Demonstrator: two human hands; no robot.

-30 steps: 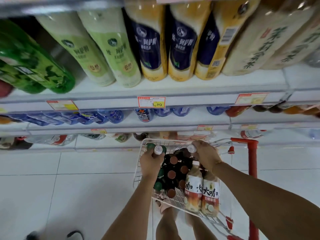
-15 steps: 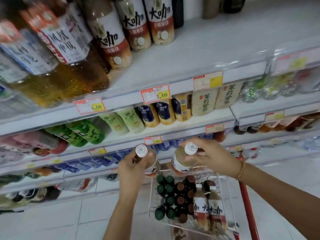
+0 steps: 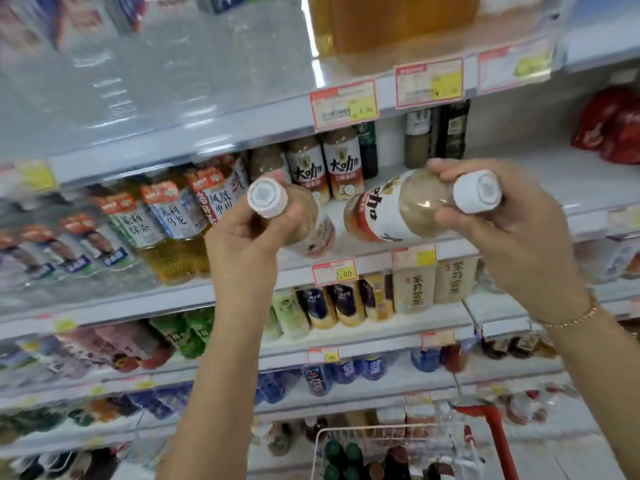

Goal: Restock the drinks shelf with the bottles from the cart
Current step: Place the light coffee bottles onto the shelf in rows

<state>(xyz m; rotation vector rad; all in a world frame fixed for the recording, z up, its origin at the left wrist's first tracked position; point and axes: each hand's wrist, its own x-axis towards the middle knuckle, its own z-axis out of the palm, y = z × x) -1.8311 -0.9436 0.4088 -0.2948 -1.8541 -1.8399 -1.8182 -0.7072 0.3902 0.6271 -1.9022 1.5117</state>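
At centre frame the left hand (image 3: 249,237) grips one white-capped bottle (image 3: 306,223) by its shoulder. The right hand (image 3: 502,233) grips a second bottle (image 3: 398,213) near its cap. Both bottles are tilted, caps toward the camera, in front of the shelf (image 3: 568,181). Two matching bottles (image 3: 341,168) stand just behind them, and tea bottles (image 3: 173,220) crowd the left. The cart (image 3: 391,428) is at lower right.

The left hand (image 3: 249,237) is raised, its fingers curled round the neck of the left bottle (image 3: 306,221). The right hand (image 3: 512,230) is raised too and grips the neck of the right bottle (image 3: 398,209).
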